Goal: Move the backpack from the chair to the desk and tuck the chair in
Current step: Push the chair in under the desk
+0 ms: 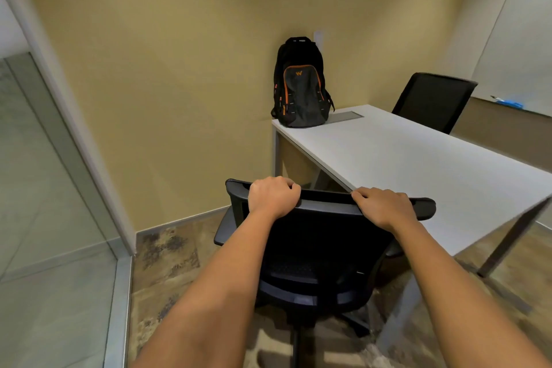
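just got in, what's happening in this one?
A person stands behind a black office chair, with the left hand and right hand both gripping the top of its backrest. The black and orange backpack already stands upright on the far corner of the white desk, against the wall. The chair's seat is bare and sits beside the desk, not yet tucked under. A second chair stands on the far side.

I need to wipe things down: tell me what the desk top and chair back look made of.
Desk: likely laminate, matte white, smooth and even. Chair: apparently black mesh back, see-through, with a hard plastic-looking top rail.
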A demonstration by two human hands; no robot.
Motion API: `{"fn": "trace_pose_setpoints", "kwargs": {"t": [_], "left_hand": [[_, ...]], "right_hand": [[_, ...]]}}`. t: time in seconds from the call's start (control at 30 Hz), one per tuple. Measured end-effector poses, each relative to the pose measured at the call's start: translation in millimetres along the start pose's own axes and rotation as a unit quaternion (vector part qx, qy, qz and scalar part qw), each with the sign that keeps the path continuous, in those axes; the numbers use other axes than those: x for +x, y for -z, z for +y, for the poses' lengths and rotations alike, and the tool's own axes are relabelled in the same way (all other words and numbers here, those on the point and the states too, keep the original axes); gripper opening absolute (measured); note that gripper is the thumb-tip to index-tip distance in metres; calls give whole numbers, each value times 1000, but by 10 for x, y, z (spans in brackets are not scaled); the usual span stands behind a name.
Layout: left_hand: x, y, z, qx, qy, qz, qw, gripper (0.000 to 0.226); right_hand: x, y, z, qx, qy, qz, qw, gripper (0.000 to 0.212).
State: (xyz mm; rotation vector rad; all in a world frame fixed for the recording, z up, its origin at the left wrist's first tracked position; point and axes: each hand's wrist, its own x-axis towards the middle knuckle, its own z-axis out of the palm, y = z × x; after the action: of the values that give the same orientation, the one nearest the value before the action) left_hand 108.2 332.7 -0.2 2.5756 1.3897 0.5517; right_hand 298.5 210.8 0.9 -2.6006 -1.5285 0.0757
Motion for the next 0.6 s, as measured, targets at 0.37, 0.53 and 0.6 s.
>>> {"fn": "trace_pose_setpoints", "kwargs": {"t": [0.37, 0.53, 0.6], "left_hand": [[1118, -211, -269, -24, -38, 0, 999, 39], [1629, -328, -375, -37, -49, -6, 998, 38], [1820, -380, -421, -41, -55, -10, 998, 38]], "right_hand": [[1026, -13, -156, -22, -25, -36, 999, 43], [1462, -40, -216, -10, -41, -19, 999, 42], [1618, -59, -242, -4, -51, -13, 999, 43]]}}
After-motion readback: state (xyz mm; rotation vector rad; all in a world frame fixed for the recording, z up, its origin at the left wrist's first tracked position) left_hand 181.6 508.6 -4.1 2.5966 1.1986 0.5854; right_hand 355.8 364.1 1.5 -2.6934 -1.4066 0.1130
